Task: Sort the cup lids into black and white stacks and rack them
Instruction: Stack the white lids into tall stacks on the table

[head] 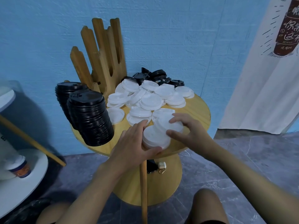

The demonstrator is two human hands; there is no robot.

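Round surface by blue wall: two black stacks built, rack unfilled, loose white lids and some black lids unsorted; left hand and right hand curl fingers round short white stack at front.

Left, black stacks; behind, white pile; right, bare tabletop.

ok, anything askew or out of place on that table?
Yes. The front black stack leans, its lids slid sideways, not plumb. Some black lids lie loose behind the white pile, unsorted. The left hand grips a small white stack; the right hand pinches a white lid beside it.
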